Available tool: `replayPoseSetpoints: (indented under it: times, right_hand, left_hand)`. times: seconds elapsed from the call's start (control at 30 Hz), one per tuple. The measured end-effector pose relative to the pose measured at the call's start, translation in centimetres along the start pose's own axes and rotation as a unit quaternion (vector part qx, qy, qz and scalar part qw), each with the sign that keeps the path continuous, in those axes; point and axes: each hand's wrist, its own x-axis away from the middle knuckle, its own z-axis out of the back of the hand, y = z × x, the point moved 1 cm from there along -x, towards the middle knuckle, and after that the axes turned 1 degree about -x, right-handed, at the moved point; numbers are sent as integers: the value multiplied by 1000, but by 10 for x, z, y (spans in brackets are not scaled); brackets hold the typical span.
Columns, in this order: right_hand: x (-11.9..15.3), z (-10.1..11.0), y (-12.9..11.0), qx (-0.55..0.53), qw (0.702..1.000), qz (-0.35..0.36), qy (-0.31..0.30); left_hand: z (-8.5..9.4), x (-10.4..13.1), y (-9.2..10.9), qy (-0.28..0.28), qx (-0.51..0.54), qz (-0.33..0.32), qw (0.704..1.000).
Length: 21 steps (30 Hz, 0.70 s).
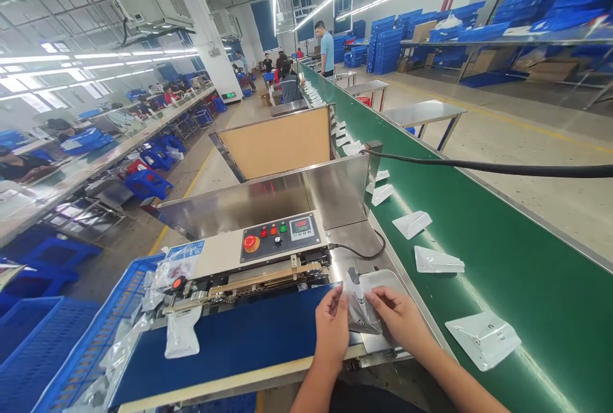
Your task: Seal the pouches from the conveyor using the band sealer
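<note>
Between my two hands is a clear-and-white plastic pouch (360, 314) with small dark print, above the right end of a band sealer's blue belt (258, 336). My left hand (332, 323) is closed on the pouch's left edge, thumb and fingers pinched together. From the other side, my right hand (398, 316) pinches its right edge. The sealer's control panel (278, 237), with a red knob and lit digits, stands just beyond. Another white pouch (182, 333) hangs from the sealing band (268, 285) at the left, its lower part over the blue belt.
A green conveyor (479, 234) runs along my right, carrying several pouches, the nearest a white pouch (483, 339). Filled pouches lie in a blue basket (81, 352) at left. A black cable (493, 167) crosses above the conveyor. A person in a light blue shirt (327, 52) stands farther off.
</note>
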Motion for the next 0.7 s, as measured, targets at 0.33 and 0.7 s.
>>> replayPoseSetpoints:
  times: [0.33,0.7]
  right_hand:
    - [-55,-33,7,52,988,-144,14]
    - [-25,29,22,157,981,-59,97]
  left_hand:
    - [30,-35,-23,174,8,114,978]
    - [114,11,-10,368,2,26,930]
